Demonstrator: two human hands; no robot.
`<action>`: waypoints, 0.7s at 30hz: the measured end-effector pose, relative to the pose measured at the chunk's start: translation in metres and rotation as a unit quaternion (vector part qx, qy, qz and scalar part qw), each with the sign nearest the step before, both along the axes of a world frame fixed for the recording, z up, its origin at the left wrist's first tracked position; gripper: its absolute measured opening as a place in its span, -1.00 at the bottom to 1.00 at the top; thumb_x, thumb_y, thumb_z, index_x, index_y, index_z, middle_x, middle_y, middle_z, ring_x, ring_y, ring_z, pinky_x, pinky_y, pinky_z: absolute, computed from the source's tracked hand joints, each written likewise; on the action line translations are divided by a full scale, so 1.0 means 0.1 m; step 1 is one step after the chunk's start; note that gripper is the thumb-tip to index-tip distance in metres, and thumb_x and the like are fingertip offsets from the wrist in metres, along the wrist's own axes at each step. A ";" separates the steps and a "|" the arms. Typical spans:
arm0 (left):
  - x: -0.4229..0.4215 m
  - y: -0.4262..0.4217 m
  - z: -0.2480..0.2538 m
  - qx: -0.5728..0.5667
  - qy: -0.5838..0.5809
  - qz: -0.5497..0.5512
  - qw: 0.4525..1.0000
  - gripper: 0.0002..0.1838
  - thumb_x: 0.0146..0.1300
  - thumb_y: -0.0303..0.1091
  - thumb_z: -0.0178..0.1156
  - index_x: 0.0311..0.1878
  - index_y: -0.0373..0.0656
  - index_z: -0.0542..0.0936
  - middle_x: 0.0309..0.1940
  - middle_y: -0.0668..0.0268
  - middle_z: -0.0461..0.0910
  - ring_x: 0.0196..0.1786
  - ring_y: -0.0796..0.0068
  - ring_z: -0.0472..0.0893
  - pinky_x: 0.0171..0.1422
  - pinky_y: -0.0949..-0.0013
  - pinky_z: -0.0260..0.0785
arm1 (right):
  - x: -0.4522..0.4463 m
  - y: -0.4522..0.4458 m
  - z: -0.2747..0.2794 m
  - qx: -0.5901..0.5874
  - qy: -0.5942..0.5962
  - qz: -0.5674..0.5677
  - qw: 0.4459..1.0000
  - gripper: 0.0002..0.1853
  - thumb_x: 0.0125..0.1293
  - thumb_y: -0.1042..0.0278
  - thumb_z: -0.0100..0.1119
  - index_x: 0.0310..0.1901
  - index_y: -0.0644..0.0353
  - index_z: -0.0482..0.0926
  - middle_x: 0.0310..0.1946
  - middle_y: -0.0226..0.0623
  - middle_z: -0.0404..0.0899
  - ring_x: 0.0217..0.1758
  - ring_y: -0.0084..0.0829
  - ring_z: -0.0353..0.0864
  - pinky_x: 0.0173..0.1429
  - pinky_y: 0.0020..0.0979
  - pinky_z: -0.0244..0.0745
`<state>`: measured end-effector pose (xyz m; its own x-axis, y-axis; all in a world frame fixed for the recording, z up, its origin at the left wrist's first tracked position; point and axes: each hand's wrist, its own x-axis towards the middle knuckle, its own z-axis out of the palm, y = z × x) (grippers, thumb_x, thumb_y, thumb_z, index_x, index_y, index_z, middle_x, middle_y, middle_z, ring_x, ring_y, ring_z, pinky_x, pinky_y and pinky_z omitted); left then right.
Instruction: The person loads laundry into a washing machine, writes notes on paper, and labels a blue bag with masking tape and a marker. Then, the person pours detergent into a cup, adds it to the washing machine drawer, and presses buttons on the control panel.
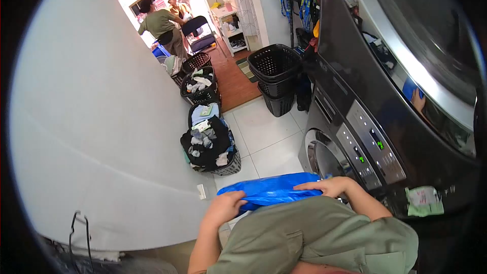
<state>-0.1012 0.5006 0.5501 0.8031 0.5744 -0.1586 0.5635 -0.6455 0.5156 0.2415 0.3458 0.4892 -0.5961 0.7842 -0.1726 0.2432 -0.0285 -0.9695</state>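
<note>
A shiny blue plastic bag is held crosswise in front of my body at waist height. My left hand grips its left end, fingers curled over the top. At the right end, my right hand holds the bag with fingers laid across its upper side. What is inside the bag, if anything, cannot be seen. My green shirt hides part of its lower edge. Close to my right hand are the stacked dark machines with a lit control panel and a round lower door.
Along the left wall stand laundry baskets, the nearest a heaped basket. Stacked black baskets stand by the doorway. Beyond are a folding chair, a white shelf and two people. A paper tag is on the machine.
</note>
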 end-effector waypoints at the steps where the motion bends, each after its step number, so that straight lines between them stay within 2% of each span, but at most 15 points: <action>1: 0.00 0.22 0.02 -0.041 0.003 0.038 0.998 -0.80 0.25 -0.29 0.26 -0.11 -0.13 0.60 -0.27 0.11 0.65 -0.16 0.13 0.63 -0.05 0.16 0.46 | 0.08 0.26 0.03 -0.013 0.011 0.020 1.000 -0.18 0.34 0.16 0.29 0.53 0.06 0.09 0.56 -0.23 0.02 0.57 -0.32 0.05 0.55 -0.30 0.01; 2: -0.02 0.47 0.04 -0.081 0.008 0.075 0.994 -0.81 0.26 -0.30 0.26 -0.11 -0.15 0.61 -0.28 0.12 0.65 -0.20 0.17 0.63 -0.08 0.20 0.46 | 0.17 0.54 0.02 -0.003 0.012 0.019 1.000 -0.05 0.27 0.19 0.37 0.56 0.07 -0.03 0.57 -0.25 -0.02 0.57 -0.35 0.03 0.56 -0.29 -0.03; 3: -0.03 0.74 0.04 -0.118 0.012 0.110 0.987 -0.81 0.27 -0.32 0.26 -0.11 -0.16 0.61 -0.29 0.12 0.66 -0.23 0.21 0.63 -0.10 0.25 0.46 | 0.26 0.79 -0.04 0.069 0.017 -0.016 0.997 0.04 0.17 0.21 0.45 0.55 0.10 -0.05 0.56 -0.20 0.00 0.57 -0.25 0.04 0.56 -0.28 -0.02; 4: -0.04 1.02 -0.03 -0.159 -0.005 0.114 0.981 -0.82 0.28 -0.33 0.25 -0.10 -0.16 0.61 -0.31 0.15 0.64 -0.25 0.28 0.61 -0.11 0.28 0.45 | 0.30 1.07 -0.09 0.184 -0.068 -0.066 0.978 -0.01 0.10 0.21 0.49 0.51 0.11 0.08 0.49 -0.15 0.14 0.51 -0.20 0.17 0.50 -0.28 0.09; 5: -0.06 1.32 -0.14 -0.198 -0.022 0.116 0.973 -0.82 0.28 -0.35 0.25 -0.09 -0.16 0.61 -0.34 0.17 0.63 -0.27 0.34 0.58 -0.12 0.31 0.44 | 0.31 1.39 -0.13 0.295 -0.155 -0.115 0.936 -0.05 0.04 0.21 0.52 0.46 0.12 0.21 0.42 -0.11 0.28 0.45 -0.15 0.29 0.45 -0.28 0.21; 6: -0.01 1.63 -0.20 -0.236 -0.037 0.116 0.964 -0.83 0.29 -0.36 0.25 -0.09 -0.17 0.62 -0.36 0.20 0.62 -0.29 0.41 0.56 -0.13 0.34 0.42 | 0.30 1.71 -0.18 0.276 -0.117 -0.133 0.945 -0.12 0.02 0.20 0.53 0.39 0.13 0.30 0.33 -0.11 0.38 0.36 -0.13 0.38 0.38 -0.28 0.28; 8: 0.27 2.35 -0.19 -0.240 -0.009 0.023 0.970 -0.82 0.29 -0.37 0.26 -0.08 -0.18 0.61 -0.39 0.25 0.59 -0.29 0.49 0.53 -0.12 0.37 0.42 | 0.29 2.38 -0.31 0.239 -0.042 -0.183 0.953 -0.26 -0.03 0.19 0.54 0.24 0.14 0.48 0.14 -0.10 0.57 0.19 -0.09 0.56 0.24 -0.28 0.42; 9: 0.42 2.75 -0.14 -0.241 0.013 -0.029 0.970 -0.82 0.29 -0.37 0.27 -0.08 -0.18 0.61 -0.40 0.27 0.57 -0.29 0.53 0.51 -0.11 0.38 0.41 | 0.30 2.68 -0.42 0.282 -0.083 -0.261 0.920 -0.48 0.01 0.20 0.51 0.03 0.16 0.61 -0.10 -0.16 0.69 -0.04 -0.13 0.67 0.06 -0.27 0.52; 11: 0.80 3.61 -0.07 -0.200 0.028 -0.041 0.979 -0.82 0.29 -0.34 0.27 -0.10 -0.19 0.60 -0.41 0.28 0.55 -0.28 0.50 0.50 -0.08 0.39 0.40 | 0.48 3.14 -0.40 0.238 -0.141 -0.293 0.915 -0.54 0.08 0.23 0.47 0.02 0.19 0.60 -0.13 -0.18 0.69 -0.10 -0.21 0.67 0.02 -0.30 0.53; 14: 1.72 4.71 0.33 -0.133 0.041 -0.091 0.986 -0.83 0.29 -0.31 0.27 -0.15 -0.18 0.59 -0.43 0.24 0.53 -0.28 0.49 0.50 -0.10 0.35 0.39 | 0.77 3.52 0.04 0.237 0.034 -0.381 0.893 -0.58 0.14 0.24 0.43 0.01 0.21 0.60 -0.17 -0.21 0.69 -0.13 -0.32 0.66 0.01 -0.32 0.53; 16: 2.57 5.28 0.63 -0.079 0.025 -0.235 0.969 -0.81 0.29 -0.31 0.27 -0.27 -0.23 0.51 -0.50 0.15 0.48 -0.41 0.37 0.46 -0.22 0.27 0.38 | 1.07 3.60 0.34 0.160 -0.002 -0.403 0.901 -0.54 0.14 0.24 0.44 0.05 0.21 0.58 -0.16 -0.21 0.68 -0.11 -0.35 0.64 0.04 -0.32 0.51; 17: 3.04 5.37 0.91 -0.033 0.008 -0.302 0.953 -0.75 0.27 -0.30 0.28 -0.33 -0.25 0.45 -0.53 0.09 0.43 -0.46 0.23 0.39 -0.28 0.24 0.36 | 1.22 3.62 0.44 0.119 -0.020 -0.411 0.904 -0.52 0.14 0.24 0.44 0.07 0.21 0.57 -0.16 -0.21 0.67 -0.10 -0.37 0.63 0.05 -0.33 0.51; 18: 3.50 5.48 1.09 -0.003 -0.003 -0.355 0.935 -0.75 0.19 -0.36 0.30 -0.36 -0.26 0.41 -0.51 0.05 0.35 -0.41 0.13 0.36 -0.27 0.19 0.30 | 1.32 3.67 0.48 0.202 -0.031 -0.432 0.879 -0.49 0.17 0.28 0.40 0.15 0.20 0.52 -0.12 -0.16 0.65 -0.02 -0.34 0.62 0.08 -0.30 0.50; 20: 4.42 5.65 1.29 0.113 -0.089 -0.499 0.855 -0.81 0.13 -0.37 0.31 -0.33 -0.26 0.50 -0.41 0.07 0.50 -0.29 -0.01 0.53 -0.15 0.10 0.37 | 1.41 3.78 0.39 0.259 -0.098 -0.561 0.780 -0.50 0.20 0.32 0.35 0.18 0.20 0.49 -0.07 -0.14 0.63 0.03 -0.32 0.61 0.11 -0.29 0.49; 21: 4.85 5.68 1.35 0.179 -0.102 -0.511 0.835 -0.84 0.15 -0.38 0.30 -0.28 -0.23 0.56 -0.37 0.09 0.53 -0.19 -0.01 0.55 -0.03 0.05 0.38 | 1.49 3.81 0.35 0.284 -0.134 -0.614 0.724 -0.50 0.21 0.34 0.32 0.19 0.20 0.48 -0.05 -0.13 0.62 0.06 -0.31 0.60 0.12 -0.28 0.49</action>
<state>0.3833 1.0686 0.6853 0.8919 -0.4457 0.0762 -0.4515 -0.8685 0.2047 0.3910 0.7265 0.5242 0.6058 0.6849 0.4048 0.5545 0.0014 -0.8322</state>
